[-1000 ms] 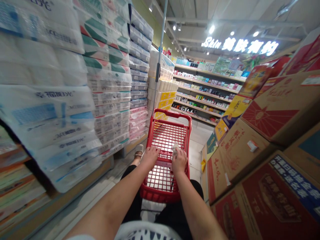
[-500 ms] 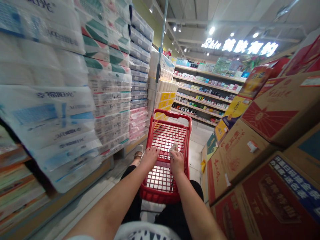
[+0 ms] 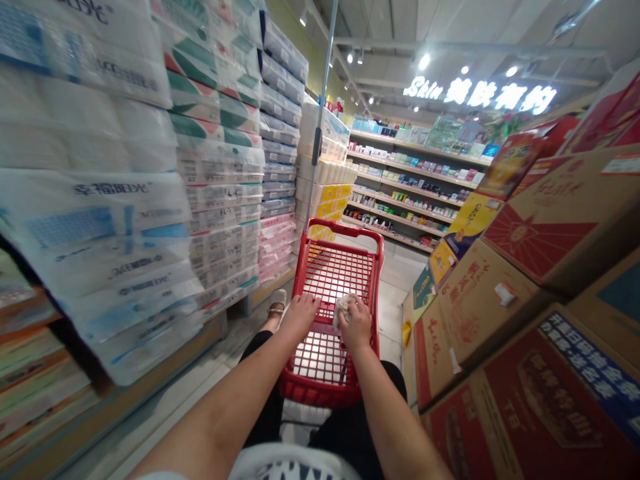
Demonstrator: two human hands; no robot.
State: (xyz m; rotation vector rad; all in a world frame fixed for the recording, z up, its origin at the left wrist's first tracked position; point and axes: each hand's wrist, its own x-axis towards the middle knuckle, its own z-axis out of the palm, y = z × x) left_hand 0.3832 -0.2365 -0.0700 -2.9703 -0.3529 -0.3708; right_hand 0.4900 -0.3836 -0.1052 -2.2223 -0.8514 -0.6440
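A red wire shopping cart (image 3: 338,273) stands in the aisle in front of me. My left hand (image 3: 301,312) rests on its near crossbar with the fingers curled over it. My right hand (image 3: 356,323) is closed around a small crumpled whitish cloth or tissue (image 3: 342,306) and presses it against the same bar. The cart's basket looks empty. A grey pole (image 3: 321,107) rises from the cart's front left corner.
Wrapped packs of toilet paper (image 3: 125,200) are stacked high on the left. Cardboard cartons (image 3: 525,280) pile up close on the right. Shelves of small goods (image 3: 415,193) cross the aisle's far end under a lit sign. A sandalled foot (image 3: 276,304) shows left of the cart.
My right hand has shifted a little along the bar with the cloth, which now sits more to the left of the fist. The left hand and cart stay put.
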